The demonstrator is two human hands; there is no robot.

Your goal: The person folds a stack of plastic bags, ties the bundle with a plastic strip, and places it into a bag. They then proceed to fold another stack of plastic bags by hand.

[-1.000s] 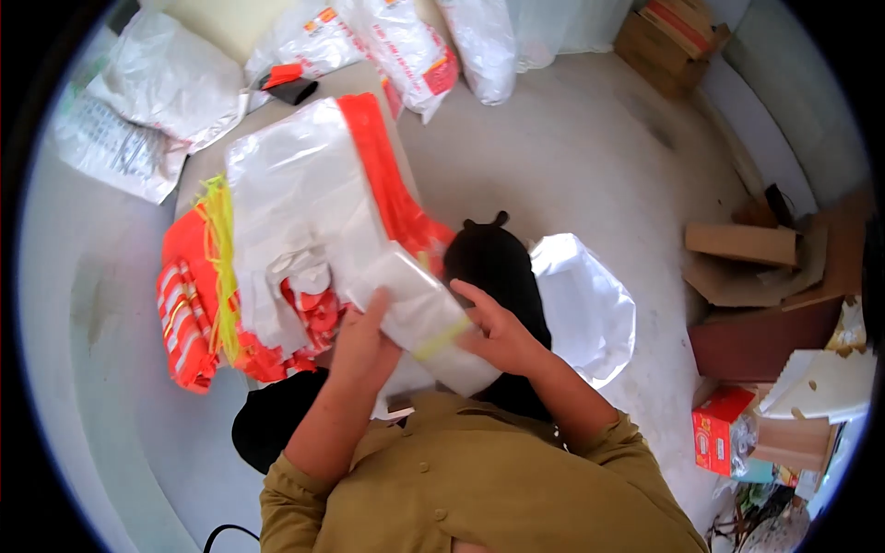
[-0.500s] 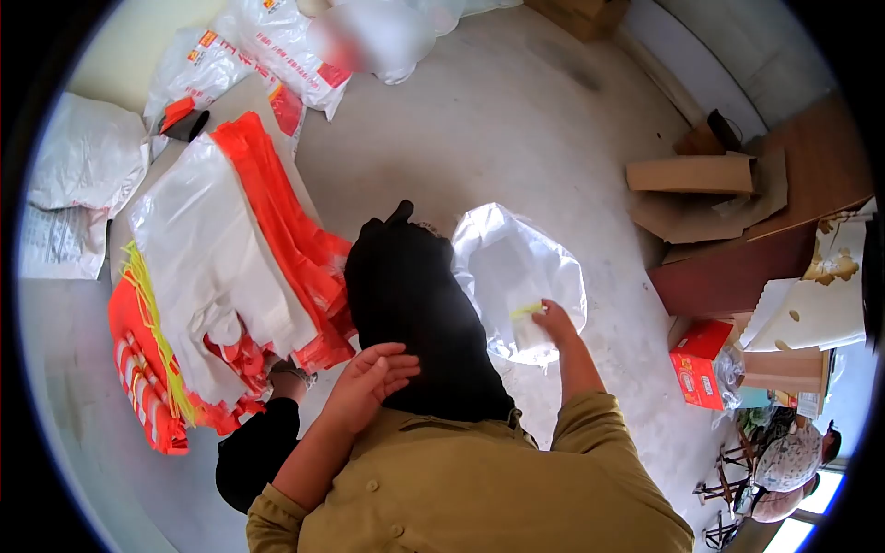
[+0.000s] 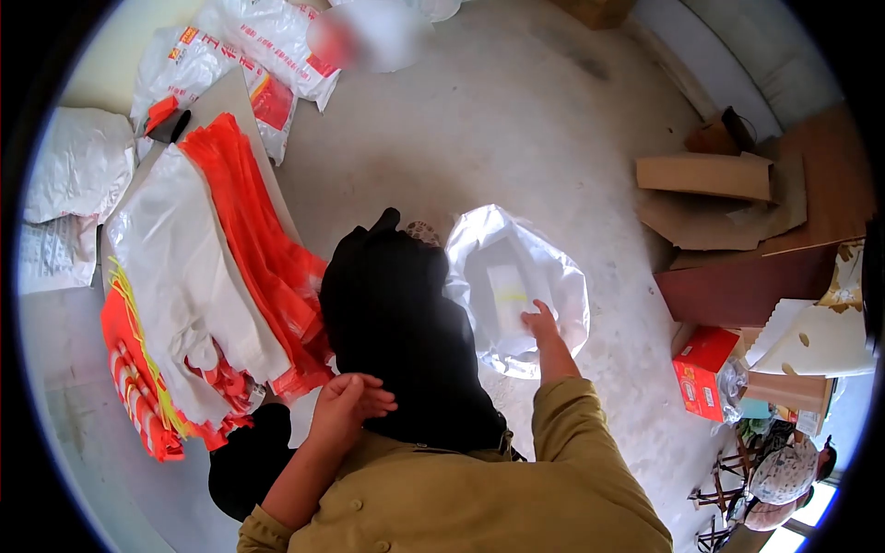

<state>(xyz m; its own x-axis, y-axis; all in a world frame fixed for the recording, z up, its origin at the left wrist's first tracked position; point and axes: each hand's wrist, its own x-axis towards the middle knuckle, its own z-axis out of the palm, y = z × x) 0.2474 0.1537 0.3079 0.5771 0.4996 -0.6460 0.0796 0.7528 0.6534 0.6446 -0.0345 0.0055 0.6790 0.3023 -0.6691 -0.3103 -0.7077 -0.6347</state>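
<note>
Because the bin [image 3: 570,286] seems handily placed at right, the right hand [image 3: 543,319] spreads by its packet [image 3: 505,293], left hand [image 3: 354,402] slack, empty.

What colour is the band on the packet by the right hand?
The band is pale yellow, seen in the head view.

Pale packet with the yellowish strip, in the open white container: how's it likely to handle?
Packet looks flat, so it's unlikely to roll. Smooth, pale faces may prove slippery. Yellowish strip across it might hold it together, but the ends could flop.
</note>
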